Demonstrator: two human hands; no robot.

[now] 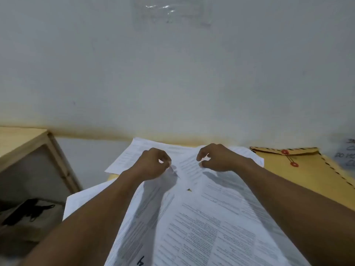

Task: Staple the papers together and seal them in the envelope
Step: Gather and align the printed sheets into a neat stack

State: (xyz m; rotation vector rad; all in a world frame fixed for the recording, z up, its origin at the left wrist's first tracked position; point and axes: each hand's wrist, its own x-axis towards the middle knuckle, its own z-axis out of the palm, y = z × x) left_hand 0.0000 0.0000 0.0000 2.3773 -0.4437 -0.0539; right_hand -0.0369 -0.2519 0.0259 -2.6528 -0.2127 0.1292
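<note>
Several printed white papers (194,217) lie spread and overlapping on the desk in front of me. My left hand (153,164) pinches the top edge of one sheet between thumb and fingers. My right hand (217,158) hovers with curled fingers over the far edge of the sheets, its fingertips touching or pinching the paper. A brown string-tie envelope (299,169) with red buttons lies flat at the right, beside the papers. No stapler is in view.
A white wall (172,73) rises just behind the desk. At the left stands a wooden shelf unit (38,143), with a black object (28,210) on its lower level. A sheet with handwriting (347,154) shows at the far right.
</note>
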